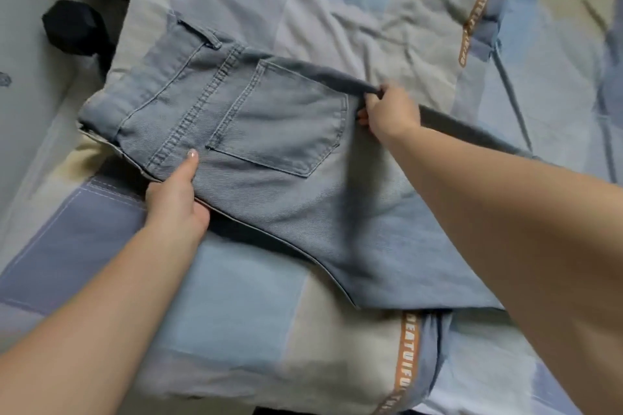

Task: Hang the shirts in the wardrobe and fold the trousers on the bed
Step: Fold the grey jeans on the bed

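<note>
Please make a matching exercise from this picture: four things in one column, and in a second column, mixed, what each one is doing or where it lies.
Things:
1. left hand
2. right hand
3. jeans
4. dark round object

States:
A. lies spread on the patchwork bedcover, back pocket up
B. pinches the far edge of the denim
C. sits off the bed, at upper left
D. grips the near edge, thumb on top

Pairs: 1-D, 2-B, 3-A, 4-C
</note>
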`<state>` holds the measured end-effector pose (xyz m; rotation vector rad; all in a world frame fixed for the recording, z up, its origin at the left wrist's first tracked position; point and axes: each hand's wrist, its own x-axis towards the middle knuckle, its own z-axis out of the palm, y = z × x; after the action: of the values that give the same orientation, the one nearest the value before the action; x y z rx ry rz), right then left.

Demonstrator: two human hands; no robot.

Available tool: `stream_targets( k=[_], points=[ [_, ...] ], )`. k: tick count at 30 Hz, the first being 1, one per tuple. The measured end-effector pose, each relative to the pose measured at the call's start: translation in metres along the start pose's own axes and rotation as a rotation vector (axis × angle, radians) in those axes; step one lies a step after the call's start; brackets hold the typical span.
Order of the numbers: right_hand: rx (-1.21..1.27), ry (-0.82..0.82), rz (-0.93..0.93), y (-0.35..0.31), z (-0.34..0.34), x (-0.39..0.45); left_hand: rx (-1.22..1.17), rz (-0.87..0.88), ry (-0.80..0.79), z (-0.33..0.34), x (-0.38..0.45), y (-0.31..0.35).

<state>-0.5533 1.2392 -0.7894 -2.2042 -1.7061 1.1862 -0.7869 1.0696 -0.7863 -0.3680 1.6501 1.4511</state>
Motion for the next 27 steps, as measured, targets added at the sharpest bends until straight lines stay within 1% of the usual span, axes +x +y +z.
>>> stream_targets(
  k=[1, 3, 4, 6, 7, 8, 9, 10, 11, 14, 17, 19, 21, 24, 26, 27],
  points=[
    [0.066, 0.058, -0.009, -0.001, 0.001, 0.0, -0.016, 0.002, 0.002, -0.003, 0.0, 0.0],
    [0.176, 0.06, 0.027, 0.002, 0.007, -0.003, -0.025, -0.059, -0.027, -0.009, 0.0, -0.002],
    [0.134, 0.049, 0.023, 0.004, 0.01, -0.006, -0.024, -0.106, -0.058, -0.012, 0.001, -0.001],
    [-0.097, 0.049, -0.094, 0.004, 0.017, -0.012, -0.026, -0.165, -0.12, -0.015, 0.003, 0.003],
    [-0.203, 0.001, -0.161, 0.001, 0.021, -0.015, -0.04, -0.178, -0.149, -0.016, 0.003, 0.006],
    [-0.277, -0.086, -0.196, -0.001, 0.025, -0.017, -0.058, -0.182, -0.182, -0.015, 0.003, 0.01],
    [-0.313, -0.181, -0.192, -0.003, 0.028, -0.018, -0.074, -0.177, -0.218, -0.014, 0.002, 0.013],
    [-0.305, -0.243, -0.169, -0.005, 0.029, -0.019, -0.086, -0.165, -0.257, -0.014, 0.0, 0.016],
    [-0.245, -0.255, -0.148, -0.007, 0.028, -0.02, -0.094, -0.148, -0.288, -0.013, -0.002, 0.018],
    [0.002, -0.188, -0.169, -0.015, 0.025, -0.027, -0.1, -0.087, -0.359, -0.012, -0.016, 0.028],
    [0.184, -0.184, -0.264, -0.029, 0.021, -0.047, -0.067, 0.057, -0.425, -0.004, -0.042, 0.039],
    [0.371, -0.202, -0.233, -0.036, 0.011, -0.067, 0.019, 0.187, -0.473, 0.007, -0.069, 0.043],
    [0.555, -0.274, -0.133, -0.041, -0.008, -0.083, 0.213, 0.365, -0.542, 0.02, -0.102, 0.042],
    [0.864, -0.441, 0.052, -0.039, -0.048, -0.098, 0.617, 0.624, -0.628, 0.039, -0.146, 0.024],
    [1.035, -0.526, 0.137, -0.031, -0.08, -0.104, 0.779, 0.759, -0.705, 0.051, -0.176, 0.007],
    [1.098, -0.54, 0.153, -0.026, -0.097, -0.109, 0.846, 0.836, -0.749, 0.057, -0.189, -0.003]
  ],
)
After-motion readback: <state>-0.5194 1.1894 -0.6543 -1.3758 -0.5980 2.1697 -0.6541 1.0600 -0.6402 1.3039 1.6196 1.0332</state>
